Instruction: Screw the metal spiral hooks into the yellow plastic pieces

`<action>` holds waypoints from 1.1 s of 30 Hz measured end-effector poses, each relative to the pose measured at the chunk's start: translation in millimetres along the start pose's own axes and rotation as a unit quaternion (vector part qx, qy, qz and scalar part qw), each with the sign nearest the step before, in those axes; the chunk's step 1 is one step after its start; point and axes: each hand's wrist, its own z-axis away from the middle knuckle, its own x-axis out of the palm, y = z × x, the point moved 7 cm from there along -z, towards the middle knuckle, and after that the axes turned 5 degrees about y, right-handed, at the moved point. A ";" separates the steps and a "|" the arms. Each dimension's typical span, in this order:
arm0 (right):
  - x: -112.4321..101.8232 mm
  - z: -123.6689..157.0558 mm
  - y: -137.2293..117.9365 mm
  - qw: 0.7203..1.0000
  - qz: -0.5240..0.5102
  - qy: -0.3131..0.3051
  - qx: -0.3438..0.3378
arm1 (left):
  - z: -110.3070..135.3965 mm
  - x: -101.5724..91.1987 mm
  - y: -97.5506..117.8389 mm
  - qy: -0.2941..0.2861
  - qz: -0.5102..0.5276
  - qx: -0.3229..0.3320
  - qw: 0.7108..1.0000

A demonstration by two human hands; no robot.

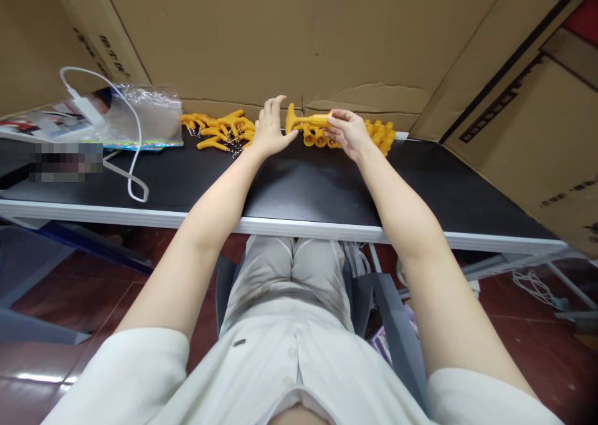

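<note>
My right hand pinches the yellow tube end of a yellow T-handled corkscrew, held level just above the black table. Its crossbar points toward my left hand, which is open, fingers stretched and thumb out, just left of the handle. Whether that thumb touches the crossbar I cannot tell. Left of my left hand lies a pile of yellow corkscrew handles with bare metal spirals. Yellow tubular sleeves lie in rows under and beyond my right hand, which partly hides them.
On the left are a clear plastic bag, a white charger with a looping white cable, and some printed packets. Cardboard walls close off the back and right. A pale metal edge runs along the table's front.
</note>
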 end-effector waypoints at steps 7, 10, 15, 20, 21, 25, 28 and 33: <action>11.1 -9.2 -11.6 0.970 0.212 0.065 -0.102 | 7.5 -3.7 -2.3 -0.036 -0.095 -0.041 0.994; 31.5 -15.0 -12.6 0.946 0.295 0.038 -0.128 | 8.0 -3.5 -3.6 -0.053 -0.117 -0.054 0.990; 73.2 -11.8 -14.9 0.872 0.450 -0.043 -0.186 | 8.5 -2.5 -5.7 -0.069 -0.139 -0.075 0.985; 109.7 0.1 -6.8 0.779 0.575 -0.118 -0.220 | 8.8 -0.5 -3.3 -0.072 -0.140 -0.070 0.985; 114.9 1.9 -4.6 0.767 0.589 -0.124 -0.221 | 8.9 0.0 -3.0 -0.072 -0.138 -0.069 0.985; 127.7 3.5 2.8 0.748 0.621 -0.128 -0.198 | 9.1 1.9 -2.8 -0.078 -0.126 -0.067 0.987; 126.4 -3.3 9.7 0.761 0.617 -0.134 -0.146 | 9.0 3.4 -3.2 -0.088 -0.118 -0.067 0.987; 107.7 -24.8 15.7 0.831 0.522 -0.164 -0.096 | 7.1 9.0 -6.8 -0.106 -0.099 -0.061 0.988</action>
